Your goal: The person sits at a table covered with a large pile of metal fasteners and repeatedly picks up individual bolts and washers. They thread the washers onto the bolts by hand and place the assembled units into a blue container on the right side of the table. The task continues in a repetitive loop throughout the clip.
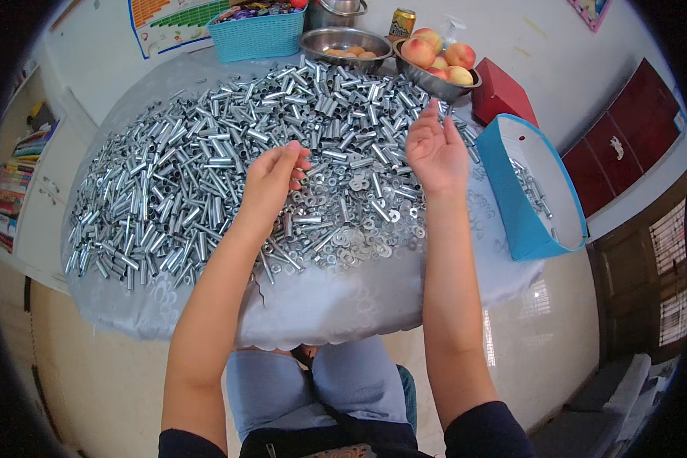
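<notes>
Your one view comes from your head, looking steeply down and forward at close range over the worktop (pixel 320 305), your forearms entering from the lower edge, fisheye-bent.

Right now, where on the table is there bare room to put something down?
Bare cloth along the near edge, below the washers, is free. The middle is crowded with metal tubes; the far edge with bowls and a basket.

A heap of short shiny metal tubes (pixel 229 145) covers the table from nine to twelve o'clock; flat washers (pixel 355 229) lie scattered centrally.
</notes>
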